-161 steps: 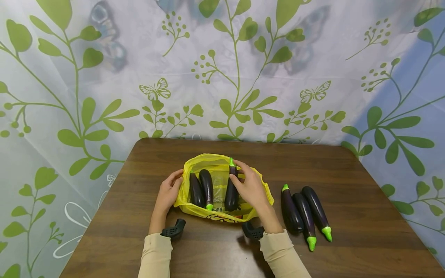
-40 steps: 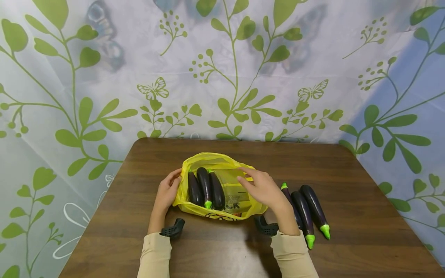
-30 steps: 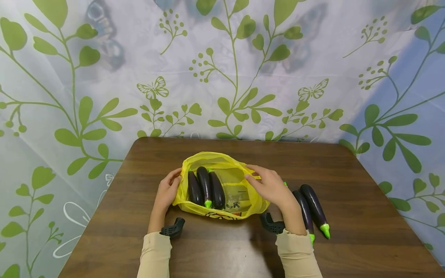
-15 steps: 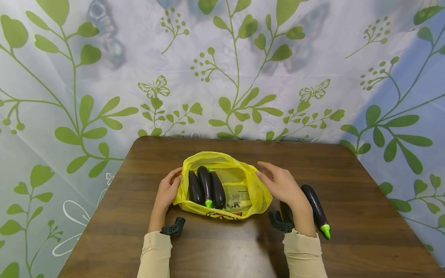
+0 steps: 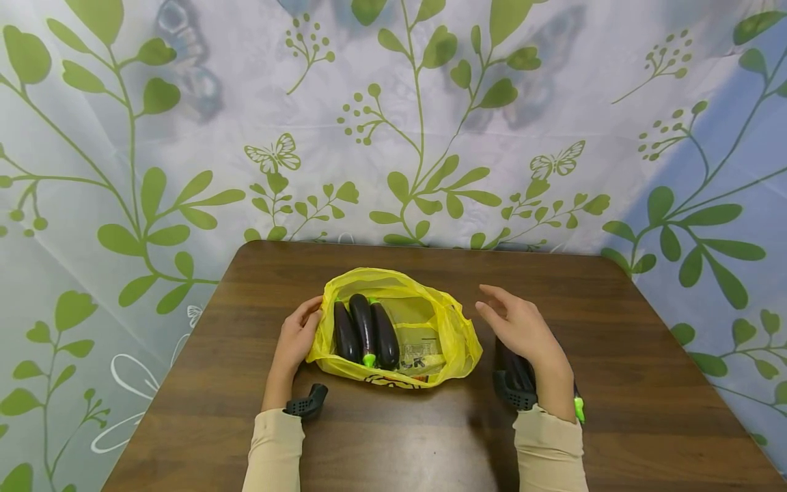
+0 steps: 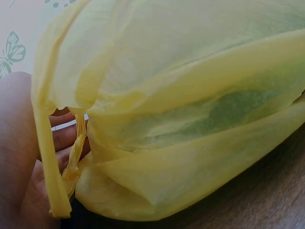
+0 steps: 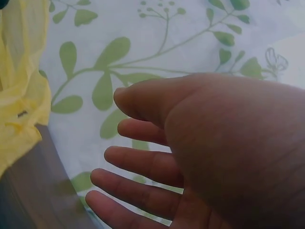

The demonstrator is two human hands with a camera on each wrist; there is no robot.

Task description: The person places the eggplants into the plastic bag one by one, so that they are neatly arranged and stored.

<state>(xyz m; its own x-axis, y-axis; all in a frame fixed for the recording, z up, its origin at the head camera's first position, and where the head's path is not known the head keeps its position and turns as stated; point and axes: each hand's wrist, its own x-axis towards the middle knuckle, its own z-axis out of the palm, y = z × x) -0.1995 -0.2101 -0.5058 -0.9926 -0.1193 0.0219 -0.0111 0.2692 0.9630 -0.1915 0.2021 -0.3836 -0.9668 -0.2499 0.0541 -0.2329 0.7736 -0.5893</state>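
A yellow plastic bag (image 5: 458, 342) lies with its mouth spread on the table. Inside, at its left, three dark purple eggplants (image 5: 365, 328) lie side by side. My left hand (image 5: 298, 335) holds the bag's left rim; in the left wrist view its fingers (image 6: 64, 138) show through the handle loop, and the thumb's tip is hidden. Right of the bag, my right hand (image 5: 521, 326) hovers with nothing in it, fingers spread and relaxed in the right wrist view. Below it, more eggplants (image 5: 522, 372) are mostly covered by the hand and wrist, one green stem end (image 5: 579, 408) showing.
The brown wooden table (image 5: 393, 444) ends at a back edge close to a hanging cloth (image 5: 393, 137) printed with green leaves. Each wrist wears a black camera mount (image 5: 307, 403).
The eggplant my right hand held earlier now lies in the bag beside the other two. That hand has since moved right, out of the bag, over the eggplants outside. My left hand stays put.
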